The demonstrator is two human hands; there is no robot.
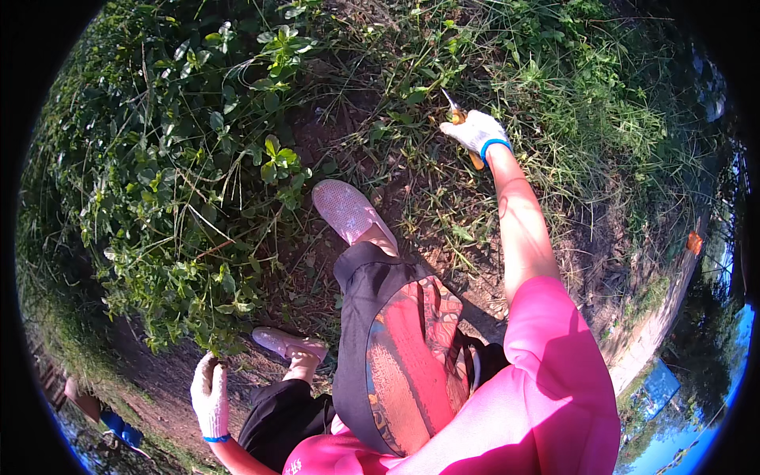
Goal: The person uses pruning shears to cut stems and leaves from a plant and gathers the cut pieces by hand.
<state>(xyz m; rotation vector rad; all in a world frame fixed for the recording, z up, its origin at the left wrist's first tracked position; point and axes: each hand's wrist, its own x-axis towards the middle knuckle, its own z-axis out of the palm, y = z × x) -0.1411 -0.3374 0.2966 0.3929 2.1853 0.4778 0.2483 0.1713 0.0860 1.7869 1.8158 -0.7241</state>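
My right hand [480, 130], in a white knit glove with a blue cuff, is closed around a hand tool with a yellow-orange handle [476, 160]. The tool's narrow metal blade [450, 100] points up and left over low grass; my fingers hide its middle. In a matching glove with soiled fingertips, my left hand [211, 392] is at the lower left. Its fingertips are at the lower edge of a leafy green plant mass [196, 285]. Whether they pinch a leaf or stem cannot be made out.
My pink perforated shoes [350, 209] stand on bare soil [323, 133] among weeds. Dense grass [582, 113] grows at the upper right. A pale strip of path [641, 350], a small orange object [693, 242] and a blue panel-like thing [660, 389] are off to the right.
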